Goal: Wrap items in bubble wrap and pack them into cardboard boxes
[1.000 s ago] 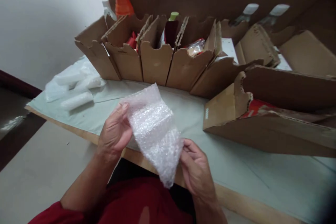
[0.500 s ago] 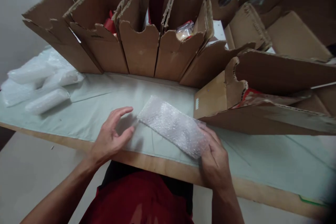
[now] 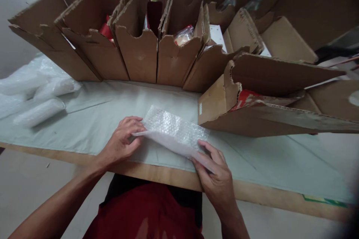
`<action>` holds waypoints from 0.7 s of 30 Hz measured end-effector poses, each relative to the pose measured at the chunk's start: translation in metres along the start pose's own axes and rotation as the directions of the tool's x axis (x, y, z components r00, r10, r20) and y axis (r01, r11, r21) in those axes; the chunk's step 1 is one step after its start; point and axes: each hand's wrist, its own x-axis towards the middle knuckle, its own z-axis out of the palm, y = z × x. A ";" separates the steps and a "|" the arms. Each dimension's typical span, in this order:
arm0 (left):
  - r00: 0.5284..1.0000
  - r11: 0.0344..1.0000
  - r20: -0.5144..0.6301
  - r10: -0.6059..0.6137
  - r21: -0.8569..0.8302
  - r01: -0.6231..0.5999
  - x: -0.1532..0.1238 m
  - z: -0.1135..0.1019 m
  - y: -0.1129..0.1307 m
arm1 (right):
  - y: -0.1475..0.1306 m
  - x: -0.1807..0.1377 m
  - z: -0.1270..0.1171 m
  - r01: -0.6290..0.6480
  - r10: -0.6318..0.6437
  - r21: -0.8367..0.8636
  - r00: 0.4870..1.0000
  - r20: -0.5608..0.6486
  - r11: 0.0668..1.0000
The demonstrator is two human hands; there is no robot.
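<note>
A flat piece of bubble wrap [image 3: 174, 127] lies before me at the front of the cloth-covered table. Its near edge is lifted and folds up along its length. My left hand [image 3: 125, 138] pinches the left corner of that raised edge between thumb and fingers. At the other end, my right hand [image 3: 214, 168] grips the right part of the same edge, thumb below and fingers on top. The far part of the sheet rests on the cloth.
Several cardboard bins [image 3: 136, 56] stand in a row at the back. Another cardboard bin [image 3: 213, 104] with a red packet [image 3: 246, 97] reaches out to the right. Rolled bubble wrap [image 3: 40, 112] lies at the left. The wooden table edge [image 3: 168, 175] runs in front.
My left hand has closed on the bubble wrap's left corner, having been apart from it. The near edge has risen into a fold. My right hand still holds the right end.
</note>
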 end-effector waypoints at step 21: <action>0.991 0.941 -0.119 -0.054 0.327 0.091 -0.036 -0.076 -0.024 | 0.014 0.047 -0.024 0.097 -0.086 -0.053 0.979 0.186 0.994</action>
